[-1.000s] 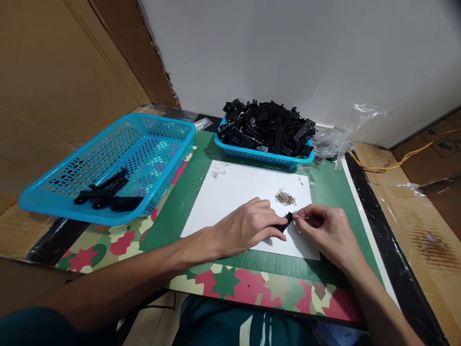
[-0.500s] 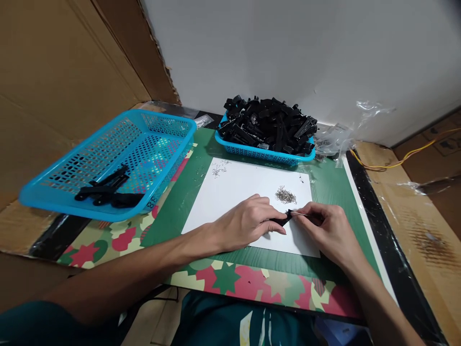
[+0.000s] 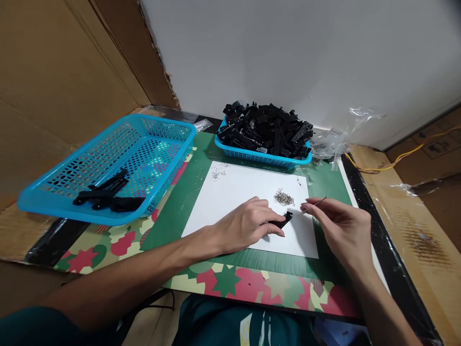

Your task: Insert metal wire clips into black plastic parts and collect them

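Observation:
Over the white paper [image 3: 248,185], my left hand [image 3: 252,220] pinches a black plastic clip [image 3: 287,219], whose end sticks out past my fingertips. The rest of the clip is hidden under the fingers. My right hand [image 3: 347,230] is closed on a thin metal tool [image 3: 320,201] like a needle or fine tweezers, its tip just right of the clip and apart from it. Whether the tip carries a tiny part is too small to tell. Just beyond the clip lies a small heap of fine wire springs [image 3: 284,197].
A blue basket [image 3: 259,156] heaped with black clips stands at the back. Another blue basket [image 3: 90,217] at left holds several black clips [image 3: 108,192]. Loose tiny wire pieces [image 3: 218,173] lie on the paper's far left corner. A plastic bag [image 3: 327,143] sits at back right.
My right hand has drawn back to the right with the thin tool, away from the clip's end. My left hand keeps its pinch on the clip.

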{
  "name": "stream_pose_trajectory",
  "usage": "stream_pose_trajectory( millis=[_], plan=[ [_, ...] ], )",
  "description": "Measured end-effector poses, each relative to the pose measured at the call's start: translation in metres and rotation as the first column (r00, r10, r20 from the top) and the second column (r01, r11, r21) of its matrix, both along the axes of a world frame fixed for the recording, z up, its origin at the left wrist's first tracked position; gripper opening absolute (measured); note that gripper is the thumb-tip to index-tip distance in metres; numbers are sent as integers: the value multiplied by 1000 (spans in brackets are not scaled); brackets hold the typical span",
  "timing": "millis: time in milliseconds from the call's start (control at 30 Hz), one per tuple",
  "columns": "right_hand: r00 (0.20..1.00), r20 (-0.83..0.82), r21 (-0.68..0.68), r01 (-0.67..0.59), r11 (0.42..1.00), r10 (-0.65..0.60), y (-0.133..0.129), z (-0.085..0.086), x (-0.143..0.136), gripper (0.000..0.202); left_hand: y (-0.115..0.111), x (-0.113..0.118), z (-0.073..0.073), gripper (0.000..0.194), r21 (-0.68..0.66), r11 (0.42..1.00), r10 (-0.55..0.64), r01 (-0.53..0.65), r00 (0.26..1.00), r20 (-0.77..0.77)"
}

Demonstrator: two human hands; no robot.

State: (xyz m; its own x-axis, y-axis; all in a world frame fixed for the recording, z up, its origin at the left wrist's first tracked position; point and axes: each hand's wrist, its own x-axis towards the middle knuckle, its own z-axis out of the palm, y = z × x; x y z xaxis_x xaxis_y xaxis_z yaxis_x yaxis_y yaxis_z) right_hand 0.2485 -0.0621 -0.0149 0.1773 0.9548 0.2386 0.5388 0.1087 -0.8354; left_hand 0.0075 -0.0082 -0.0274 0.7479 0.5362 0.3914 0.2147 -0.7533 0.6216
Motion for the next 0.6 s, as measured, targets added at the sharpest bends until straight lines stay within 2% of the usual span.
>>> stream_pose_trajectory(
  millis=[67,200,467,600],
  plan=[
    [992,-117,-36,47,998,-51,0,-3,-6,19,0,0,0,20,3,1000,2,-2,1000,3],
    [970,-239,-64,26,998,-40,3,-9,-14,23,1,0,-1,22,12,1000,2,-3,1000,22],
    [983,-180,-39,32,999,-39,3,-15,-17,24,2,0,-2,17,-23,1000,-16,17,1000,20],
    [991,-116,-15,61,998,-62,-1,-15,-20,23,6,-1,-3,18,-150,988,22,-17,999,34]
  ],
)
